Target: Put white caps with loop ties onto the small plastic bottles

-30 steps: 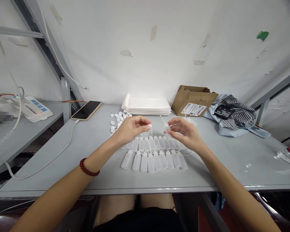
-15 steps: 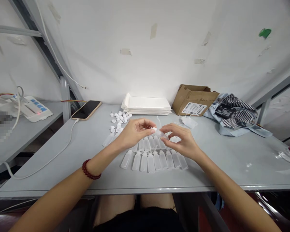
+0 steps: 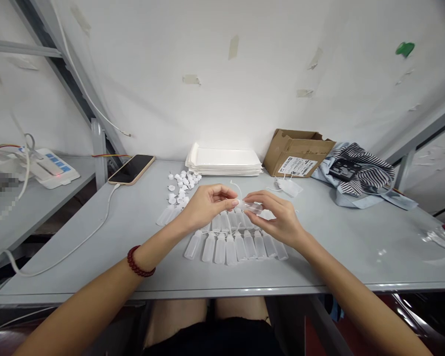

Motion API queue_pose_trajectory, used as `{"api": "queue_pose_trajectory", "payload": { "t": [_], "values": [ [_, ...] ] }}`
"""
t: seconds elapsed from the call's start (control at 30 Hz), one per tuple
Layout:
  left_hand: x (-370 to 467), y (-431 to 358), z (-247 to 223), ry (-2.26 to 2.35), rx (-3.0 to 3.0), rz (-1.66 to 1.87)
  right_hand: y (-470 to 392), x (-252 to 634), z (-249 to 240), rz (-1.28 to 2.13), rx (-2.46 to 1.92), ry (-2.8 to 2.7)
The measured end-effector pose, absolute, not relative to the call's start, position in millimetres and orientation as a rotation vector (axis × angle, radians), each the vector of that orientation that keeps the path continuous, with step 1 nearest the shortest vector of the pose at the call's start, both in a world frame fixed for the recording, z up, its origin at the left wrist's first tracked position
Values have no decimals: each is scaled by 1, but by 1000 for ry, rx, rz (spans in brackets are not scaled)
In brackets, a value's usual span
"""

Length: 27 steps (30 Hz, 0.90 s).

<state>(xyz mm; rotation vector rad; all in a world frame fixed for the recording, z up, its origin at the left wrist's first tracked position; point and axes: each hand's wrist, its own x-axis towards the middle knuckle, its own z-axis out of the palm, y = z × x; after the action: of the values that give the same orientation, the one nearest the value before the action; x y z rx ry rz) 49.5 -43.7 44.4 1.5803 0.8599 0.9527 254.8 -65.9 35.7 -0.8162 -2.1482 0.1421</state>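
Note:
Above the desk, my right hand [image 3: 280, 215] grips a small translucent squeeze bottle [image 3: 253, 207], tilted nearly flat with its neck to the left. My left hand [image 3: 210, 205] pinches a small white cap [image 3: 239, 202] at that neck; the fingertips hide most of it. A thin white cord [image 3: 236, 186] curves up beside the pinch. Below my hands lie similar bottles [image 3: 231, 249] in rows, several side by side, the back row partly covered by my hands. Left of them is a loose pile of white caps [image 3: 185, 181], some with thin pins.
A stack of white envelopes [image 3: 224, 162] lies against the wall, beside an open cardboard box [image 3: 294, 153]. A bagged item [image 3: 289, 187] sits before the box. Striped cloth [image 3: 359, 168] lies at right, a charging phone [image 3: 132, 169] and its cable [image 3: 92, 235] at left.
The bottle in my right hand has turned flatter and more of its body shows. The cap has come against its neck and is more hidden by my left fingers.

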Motion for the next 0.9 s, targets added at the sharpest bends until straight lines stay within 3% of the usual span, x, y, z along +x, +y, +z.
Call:
{"api": "queue_pose_trajectory", "payload": {
  "t": [0.17, 0.43, 0.6, 0.77, 0.9],
  "values": [
    [48, -43, 45, 852, 1558, 966, -68, 255, 37, 309, -923, -2095],
    [50, -46, 46, 709, 1581, 1016, -70, 250, 40, 1038, -928, -1796],
    [52, -48, 49, 653, 1629, 1049, -69, 250, 42, 1294, -895, -1713],
    [51, -48, 51, 711, 1633, 1082, -69, 249, 41, 1195, -928, -1729],
    [49, -46, 53, 905, 1719, 1022, -69, 249, 36, 777, -941, -1910]
  ]
}}
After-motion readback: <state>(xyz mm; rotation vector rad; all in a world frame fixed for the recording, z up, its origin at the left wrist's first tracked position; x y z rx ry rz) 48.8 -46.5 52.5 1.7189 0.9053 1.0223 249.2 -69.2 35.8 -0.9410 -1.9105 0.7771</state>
